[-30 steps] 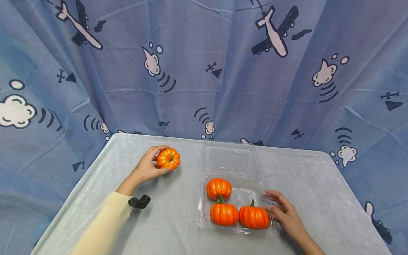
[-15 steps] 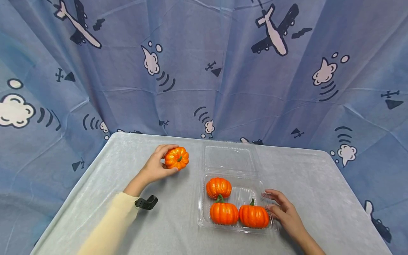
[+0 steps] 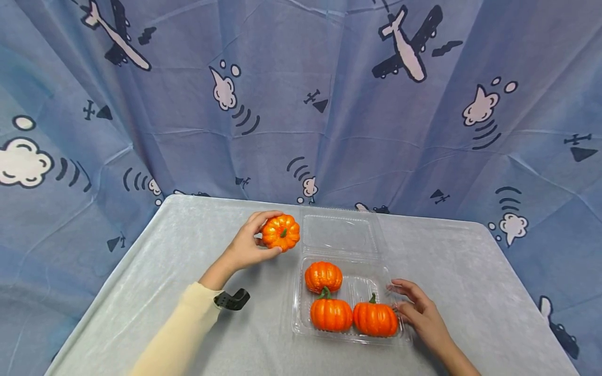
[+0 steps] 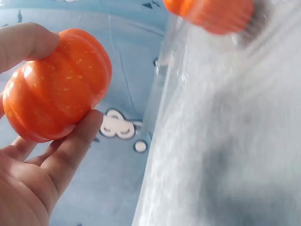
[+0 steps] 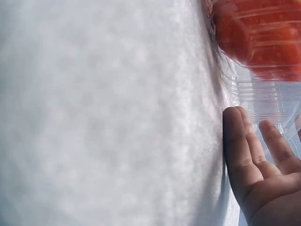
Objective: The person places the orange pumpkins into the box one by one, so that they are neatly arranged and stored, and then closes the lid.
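Nearest to the person, the right hand (image 3: 420,313) lies with relaxed, spread fingers (image 5: 244,150) against the right edge of the clear clamshell tray (image 3: 349,337), holding nothing; it has stayed just where it was a second ago. Inside the tray sit three pumpkins: the front-right pumpkin (image 3: 374,319) just beside that hand, the front-left pumpkin (image 3: 331,315) touching it, and the rear-left pumpkin (image 3: 323,277) behind. The tray's rear-right pocket (image 3: 364,284) holds none. None of these has shifted.

Left of the tray, a cream sleeve (image 3: 176,339) with a black wrist mount (image 3: 231,300) reaches forward. The left hand (image 3: 246,248) has its grip curled around a fourth pumpkin (image 3: 280,233), thumb and fingertips (image 4: 77,141) pinching it at its sides. A second ago this pumpkin was well left of the tray; now it is carried close to the left edge of the tray's open lid (image 3: 339,234), lifted off the grey worktop (image 3: 141,271).

Farthest back hangs a blue aeroplane-print curtain (image 3: 301,104).
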The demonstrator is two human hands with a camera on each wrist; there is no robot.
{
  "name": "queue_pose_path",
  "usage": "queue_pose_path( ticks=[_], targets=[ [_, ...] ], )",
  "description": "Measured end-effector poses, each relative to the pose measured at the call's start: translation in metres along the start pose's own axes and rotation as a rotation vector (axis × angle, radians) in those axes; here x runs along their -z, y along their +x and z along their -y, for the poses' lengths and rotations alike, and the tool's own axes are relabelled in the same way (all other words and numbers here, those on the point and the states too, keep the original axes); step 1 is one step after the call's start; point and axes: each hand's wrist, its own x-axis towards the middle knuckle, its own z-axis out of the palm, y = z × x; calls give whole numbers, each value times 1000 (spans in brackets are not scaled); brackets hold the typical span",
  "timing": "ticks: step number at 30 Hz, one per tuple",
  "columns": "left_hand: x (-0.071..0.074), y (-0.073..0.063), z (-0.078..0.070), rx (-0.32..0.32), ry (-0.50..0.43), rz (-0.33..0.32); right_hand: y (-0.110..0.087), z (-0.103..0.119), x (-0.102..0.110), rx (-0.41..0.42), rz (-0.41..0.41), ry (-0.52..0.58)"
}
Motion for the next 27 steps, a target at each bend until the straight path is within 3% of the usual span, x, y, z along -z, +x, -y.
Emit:
queue_pose_path(
  ticks=[17, 27],
  targets=[
    [-27, 12, -22, -32, -61, 36, 0, -1, 0, 12, -1, -19],
    [-38, 17, -22, -24, -41, 81, 0, 1, 0, -5, -4, -28]
  ],
)
